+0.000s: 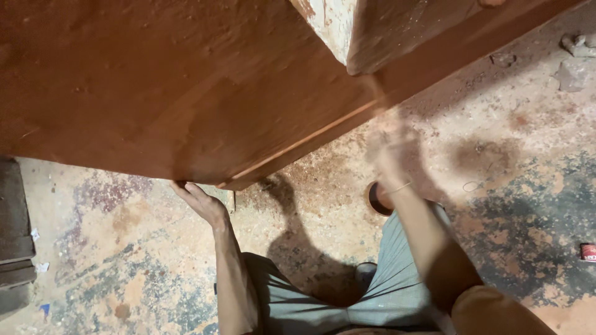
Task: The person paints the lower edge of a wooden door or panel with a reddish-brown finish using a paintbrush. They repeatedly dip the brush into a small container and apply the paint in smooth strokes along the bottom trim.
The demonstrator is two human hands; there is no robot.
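Gripping one wooden panel (186, 87) underside: left hand (202, 201) fingers curled; right hand (391, 152) blurred, grip unclear.

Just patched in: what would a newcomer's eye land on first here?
A big reddish-brown wooden panel fills the upper left, tilted over the dusty floor. The left hand presses under its lower edge, while the right hand, blurred in motion, is at the panel's edge to the right.

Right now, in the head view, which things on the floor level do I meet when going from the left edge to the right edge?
Dark stacked slabs → left hand under the large reddish-brown wooden panel → round dark hole in the floor → blurred right hand → small red packet.
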